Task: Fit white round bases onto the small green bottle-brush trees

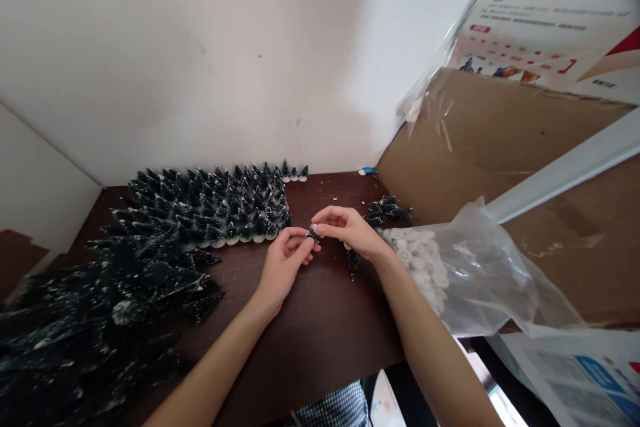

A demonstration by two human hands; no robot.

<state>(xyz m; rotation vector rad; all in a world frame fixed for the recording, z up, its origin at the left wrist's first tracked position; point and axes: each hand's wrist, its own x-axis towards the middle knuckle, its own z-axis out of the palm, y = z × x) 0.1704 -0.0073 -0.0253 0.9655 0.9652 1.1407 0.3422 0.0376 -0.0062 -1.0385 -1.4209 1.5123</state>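
Observation:
Above the middle of the dark tabletop (320,327), my left hand (281,265) pinches a miniature snowy pine tree (313,237) between thumb and fingers. From the right, my right hand (354,235) is closed on a small white round base (315,229) at the end of that tree. Fingers cover much of both pieces, so how firmly they are joined cannot be seen. Just left of my hands stand rows of upright miniature trees (235,203) on white bases. Beside my right hand lie a few loose trees (387,208), one partly behind the wrist.
A clear plastic bag (487,273) of white bases (417,257) lies open at right. Behind it stands a cardboard box (540,140). Heaped loose trees (115,287) cover the left side. A white wall (225,60) bounds the back; a small blue item (369,171) lies there.

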